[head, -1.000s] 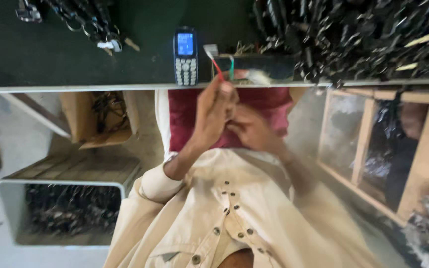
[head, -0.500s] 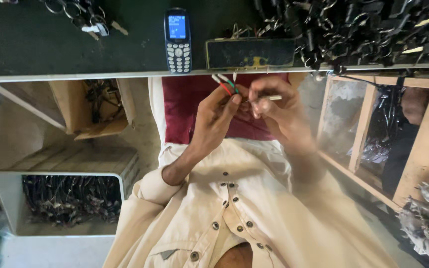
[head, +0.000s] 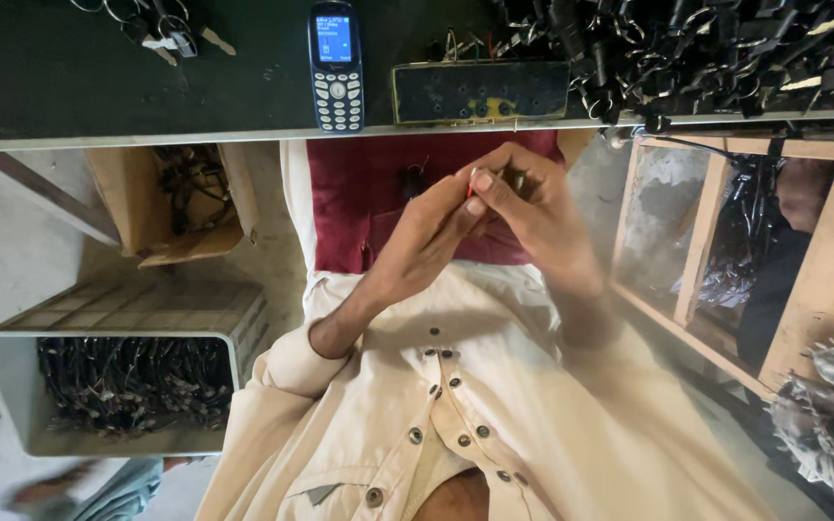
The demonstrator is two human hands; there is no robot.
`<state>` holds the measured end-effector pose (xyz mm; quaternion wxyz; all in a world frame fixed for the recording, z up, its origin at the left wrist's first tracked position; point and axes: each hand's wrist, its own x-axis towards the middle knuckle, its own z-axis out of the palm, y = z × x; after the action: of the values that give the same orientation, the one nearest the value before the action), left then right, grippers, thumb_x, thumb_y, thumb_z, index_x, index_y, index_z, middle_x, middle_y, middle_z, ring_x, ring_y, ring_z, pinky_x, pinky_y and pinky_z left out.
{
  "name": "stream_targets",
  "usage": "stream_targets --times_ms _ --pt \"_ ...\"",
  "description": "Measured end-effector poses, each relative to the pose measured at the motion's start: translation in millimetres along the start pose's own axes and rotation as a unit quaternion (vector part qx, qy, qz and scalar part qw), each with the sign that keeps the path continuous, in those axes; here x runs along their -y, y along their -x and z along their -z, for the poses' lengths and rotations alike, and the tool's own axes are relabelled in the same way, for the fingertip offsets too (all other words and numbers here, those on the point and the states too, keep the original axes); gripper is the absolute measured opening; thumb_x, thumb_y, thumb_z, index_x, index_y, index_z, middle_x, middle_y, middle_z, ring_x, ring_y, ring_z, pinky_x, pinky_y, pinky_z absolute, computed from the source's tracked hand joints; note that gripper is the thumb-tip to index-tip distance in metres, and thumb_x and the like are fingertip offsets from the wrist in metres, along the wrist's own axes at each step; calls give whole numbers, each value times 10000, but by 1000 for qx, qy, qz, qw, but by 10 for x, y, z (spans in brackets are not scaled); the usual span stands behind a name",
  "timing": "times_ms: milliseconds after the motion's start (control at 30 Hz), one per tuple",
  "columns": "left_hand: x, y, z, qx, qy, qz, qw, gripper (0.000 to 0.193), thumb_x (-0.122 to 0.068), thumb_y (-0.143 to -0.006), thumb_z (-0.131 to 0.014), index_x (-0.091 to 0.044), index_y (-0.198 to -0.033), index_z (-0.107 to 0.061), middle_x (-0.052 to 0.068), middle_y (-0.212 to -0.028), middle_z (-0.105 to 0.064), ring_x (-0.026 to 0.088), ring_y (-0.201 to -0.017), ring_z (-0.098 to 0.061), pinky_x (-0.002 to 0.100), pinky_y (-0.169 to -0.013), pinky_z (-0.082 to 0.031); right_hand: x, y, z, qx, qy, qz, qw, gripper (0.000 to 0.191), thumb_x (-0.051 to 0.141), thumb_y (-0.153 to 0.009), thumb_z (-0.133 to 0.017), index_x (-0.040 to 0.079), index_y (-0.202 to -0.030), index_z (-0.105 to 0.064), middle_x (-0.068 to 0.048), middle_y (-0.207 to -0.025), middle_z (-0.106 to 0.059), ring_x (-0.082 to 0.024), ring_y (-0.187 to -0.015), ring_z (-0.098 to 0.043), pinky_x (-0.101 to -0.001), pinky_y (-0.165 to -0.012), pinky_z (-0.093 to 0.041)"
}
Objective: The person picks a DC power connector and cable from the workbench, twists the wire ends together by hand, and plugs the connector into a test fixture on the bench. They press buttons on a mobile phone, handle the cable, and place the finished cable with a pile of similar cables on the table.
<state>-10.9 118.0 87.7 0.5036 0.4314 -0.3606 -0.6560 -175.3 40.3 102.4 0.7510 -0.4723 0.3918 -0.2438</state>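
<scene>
Thin red wire (head: 472,183) pinched between both hands over the lap, just below the bench edge (head: 195,138); it runs roughly upright, tip toward the bench. Left hand (head: 427,241) and right hand (head: 528,207) touch, fingers closed on it. Phone (head: 337,66) and black block (head: 480,93) lie on the bench.

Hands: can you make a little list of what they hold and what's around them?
Left hand: meets the right hand over the lap, fingers pinched together
Right hand: pinches small red wires
Under the hands: dark red cloth
Bench edge: keypad phone, black block
Bench right: heap of dark parts
Floor left: grey crate of wiry parts
</scene>
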Motion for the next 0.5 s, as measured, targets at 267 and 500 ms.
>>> stream_targets --times_ms 267,500 --pt "-18 -2 4 -32 -267 -179 946 52 60 -1015 -598 20 -1043 -580 156 -962 -579 332 -899 -574 401 -782 -482 -180 36 -46 -62 -40 20 997 182 123 -1032 -695 -7 -1160 -689 -13 -906 -669 -40 -763 -614 -209 -647 -536" --pt "25 6 14 -42 -231 -141 962 114 112 -981 -560 32 -1061 -577 153 -918 -568 315 -836 -574 390 -747 -478 -354 42 -112 -99 -15 28 995 156 142 -1060 -669 -2 -1096 -624 -57 -855 -696 -90 -720 -663 -239 -644 -561"
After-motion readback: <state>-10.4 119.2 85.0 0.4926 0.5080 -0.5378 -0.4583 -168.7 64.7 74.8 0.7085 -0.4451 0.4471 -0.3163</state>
